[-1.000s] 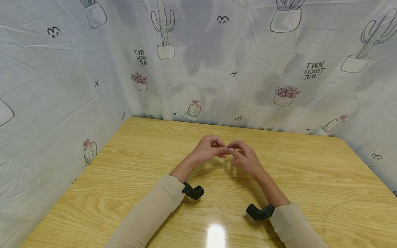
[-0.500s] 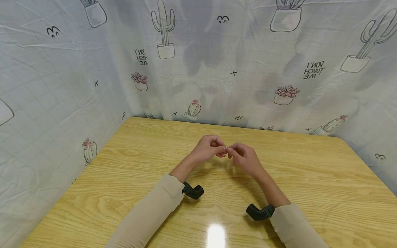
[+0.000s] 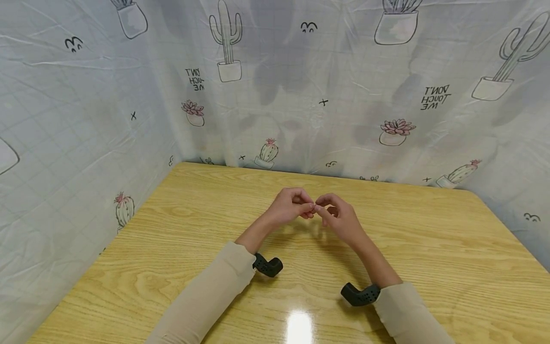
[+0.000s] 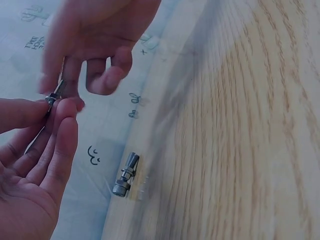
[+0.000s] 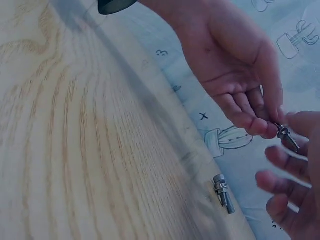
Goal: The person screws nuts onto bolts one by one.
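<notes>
A small metal bolt [image 4: 56, 91] with a nut on its shaft is between the two hands. The left hand [image 3: 287, 207] pinches one end of it with thumb and fingertips, the thumb covering that end. From the other side, the right hand [image 3: 339, 217] has its thumb and forefinger around the nut and threaded shaft; these fingers are blurred in the left wrist view. The right wrist view shows the threaded tip projecting past the nut, with the other right fingers [image 5: 282, 185] held away from it. In the head view the hands hide nearly all the bolt.
Beyond the hands, metal bolt hardware with nuts [image 5: 223, 193] lies near the edge of the wooden table [image 3: 206, 200]. A cactus-print sheet [image 3: 292, 95] hangs behind the table and along its sides. Each wrist carries a black camera mount [image 3: 360, 294].
The right forefinger and thumb came together half a second ago and are now a little apart again, at the bolt. The left hand stays in place with its pinch.
</notes>
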A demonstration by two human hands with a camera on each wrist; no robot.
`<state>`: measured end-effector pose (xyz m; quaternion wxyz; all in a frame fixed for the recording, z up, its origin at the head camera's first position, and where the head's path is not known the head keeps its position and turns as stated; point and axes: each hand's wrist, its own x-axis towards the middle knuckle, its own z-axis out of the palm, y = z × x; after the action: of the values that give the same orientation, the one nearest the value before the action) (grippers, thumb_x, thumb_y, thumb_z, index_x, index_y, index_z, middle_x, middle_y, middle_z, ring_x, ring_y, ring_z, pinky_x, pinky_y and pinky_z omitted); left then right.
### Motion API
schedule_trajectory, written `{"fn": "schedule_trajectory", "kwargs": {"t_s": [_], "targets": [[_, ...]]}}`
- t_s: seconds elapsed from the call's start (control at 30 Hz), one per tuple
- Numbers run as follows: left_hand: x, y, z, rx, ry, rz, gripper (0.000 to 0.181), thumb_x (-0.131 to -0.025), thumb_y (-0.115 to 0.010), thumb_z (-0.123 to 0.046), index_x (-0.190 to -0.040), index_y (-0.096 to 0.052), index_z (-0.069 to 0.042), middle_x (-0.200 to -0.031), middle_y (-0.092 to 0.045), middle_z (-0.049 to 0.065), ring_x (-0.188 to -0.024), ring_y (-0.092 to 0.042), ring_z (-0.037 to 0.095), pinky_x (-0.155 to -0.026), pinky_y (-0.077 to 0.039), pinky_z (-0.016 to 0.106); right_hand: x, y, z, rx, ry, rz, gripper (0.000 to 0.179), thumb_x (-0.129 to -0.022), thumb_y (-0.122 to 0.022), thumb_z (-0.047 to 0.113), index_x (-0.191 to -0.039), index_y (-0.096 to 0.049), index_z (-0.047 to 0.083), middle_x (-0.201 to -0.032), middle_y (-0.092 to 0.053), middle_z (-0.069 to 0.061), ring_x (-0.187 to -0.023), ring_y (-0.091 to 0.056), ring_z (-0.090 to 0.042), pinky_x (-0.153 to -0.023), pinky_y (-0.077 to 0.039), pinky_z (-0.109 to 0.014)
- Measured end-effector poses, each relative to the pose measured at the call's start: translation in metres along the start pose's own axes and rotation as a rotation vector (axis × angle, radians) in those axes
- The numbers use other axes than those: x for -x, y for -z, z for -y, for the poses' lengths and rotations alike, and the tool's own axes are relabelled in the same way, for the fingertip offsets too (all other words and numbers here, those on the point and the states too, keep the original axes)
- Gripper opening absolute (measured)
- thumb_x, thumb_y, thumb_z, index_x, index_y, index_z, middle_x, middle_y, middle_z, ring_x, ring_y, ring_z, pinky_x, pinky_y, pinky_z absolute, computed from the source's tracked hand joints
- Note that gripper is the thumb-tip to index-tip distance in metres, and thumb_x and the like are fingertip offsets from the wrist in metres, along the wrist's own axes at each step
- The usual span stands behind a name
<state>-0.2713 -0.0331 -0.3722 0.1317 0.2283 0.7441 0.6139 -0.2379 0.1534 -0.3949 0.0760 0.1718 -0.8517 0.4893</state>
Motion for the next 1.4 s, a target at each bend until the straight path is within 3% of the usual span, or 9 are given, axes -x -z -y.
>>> {"fn": "schedule_trajectory", "kwargs": {"t_s": [0.2, 0.37, 0.5, 0.77, 0.87, 1.07, 1.27, 1.4], "targets": [[0.000, 0.001, 0.000, 0.014, -0.006, 0.005, 0.011, -0.095, -0.060, -0.006, -0.098, -0.064, 0.003, -0.096, -0.070, 0.023, -0.077, -0.071, 0.017, -0.085, -0.056, 0.049, 0.000, 0.001, 0.001, 0.014, 0.008, 0.005, 0.024, -0.101, -0.052, 0.027, -0.106, -0.063, 0.007, -0.094, -0.065, -0.017, -0.065, -0.059, -0.033, -0.055, -0.046, -0.027], [-0.001, 0.000, 0.002, 0.027, -0.016, -0.001, 0.008, -0.095, -0.060, -0.005, -0.095, -0.064, 0.002, -0.091, -0.071, 0.020, -0.073, -0.069, 0.011, -0.085, -0.056, 0.050, 0.000, 0.002, 0.002, -0.011, 0.010, 0.024, 0.023, -0.100, -0.054, 0.026, -0.111, -0.060, 0.007, -0.102, -0.063, -0.017, -0.064, -0.058, -0.035, -0.052, -0.042, -0.026], [-0.001, -0.001, 0.000, 0.033, -0.018, -0.003, 0.008, -0.094, -0.060, -0.005, -0.095, -0.064, 0.002, -0.091, -0.071, 0.020, -0.072, -0.069, 0.011, -0.085, -0.056, 0.051, 0.000, 0.002, 0.001, 0.017, 0.008, 0.012, 0.023, -0.102, -0.051, 0.027, -0.104, -0.063, 0.007, -0.093, -0.064, -0.019, -0.065, -0.058, -0.034, -0.054, -0.044, -0.026], [-0.001, -0.001, 0.000, 0.022, -0.009, -0.006, 0.008, -0.095, -0.060, -0.006, -0.096, -0.063, 0.001, -0.092, -0.071, 0.018, -0.074, -0.070, 0.012, -0.085, -0.056, 0.050, 0.001, 0.002, 0.008, 0.022, -0.012, 0.016, 0.017, -0.101, -0.053, 0.015, -0.109, -0.059, 0.002, -0.098, -0.062, -0.019, -0.067, -0.058, -0.044, -0.052, -0.041, -0.025], [-0.001, -0.001, 0.001, 0.029, -0.010, -0.003, 0.007, -0.095, -0.060, -0.006, -0.096, -0.063, 0.001, -0.091, -0.072, 0.017, -0.074, -0.070, 0.012, -0.085, -0.056, 0.051, 0.002, 0.003, 0.011, 0.029, -0.031, 0.010, 0.019, -0.102, -0.049, 0.015, -0.106, -0.061, 0.001, -0.092, -0.062, -0.023, -0.069, -0.056, -0.046, -0.053, -0.041, -0.025], [-0.001, -0.001, 0.001, 0.023, -0.021, -0.002, 0.008, -0.095, -0.060, -0.006, -0.096, -0.063, 0.001, -0.091, -0.071, 0.017, -0.074, -0.070, 0.012, -0.084, -0.057, 0.048, 0.001, 0.003, 0.005, 0.009, -0.012, 0.032, 0.018, -0.101, -0.053, 0.021, -0.110, -0.059, 0.006, -0.101, -0.063, -0.016, -0.067, -0.058, -0.040, -0.056, -0.044, -0.027], [-0.001, -0.001, 0.000, 0.024, -0.021, 0.010, 0.009, -0.095, -0.060, -0.006, -0.098, -0.063, 0.002, -0.093, -0.071, 0.020, -0.075, -0.071, 0.015, -0.083, -0.057, 0.046, 0.001, 0.003, 0.001, 0.017, 0.031, 0.021, 0.026, -0.104, -0.046, 0.027, -0.098, -0.061, 0.006, -0.085, -0.062, -0.021, -0.064, -0.057, -0.035, -0.056, -0.045, -0.027], [-0.001, -0.001, 0.001, 0.014, -0.032, 0.010, 0.009, -0.095, -0.059, -0.007, -0.097, -0.063, 0.001, -0.092, -0.071, 0.018, -0.075, -0.070, 0.014, -0.082, -0.058, 0.045, 0.001, 0.002, 0.001, -0.009, 0.036, 0.033, 0.020, -0.103, -0.047, 0.024, -0.106, -0.057, 0.006, -0.095, -0.061, -0.018, -0.064, -0.057, -0.036, -0.058, -0.046, -0.030]]}}
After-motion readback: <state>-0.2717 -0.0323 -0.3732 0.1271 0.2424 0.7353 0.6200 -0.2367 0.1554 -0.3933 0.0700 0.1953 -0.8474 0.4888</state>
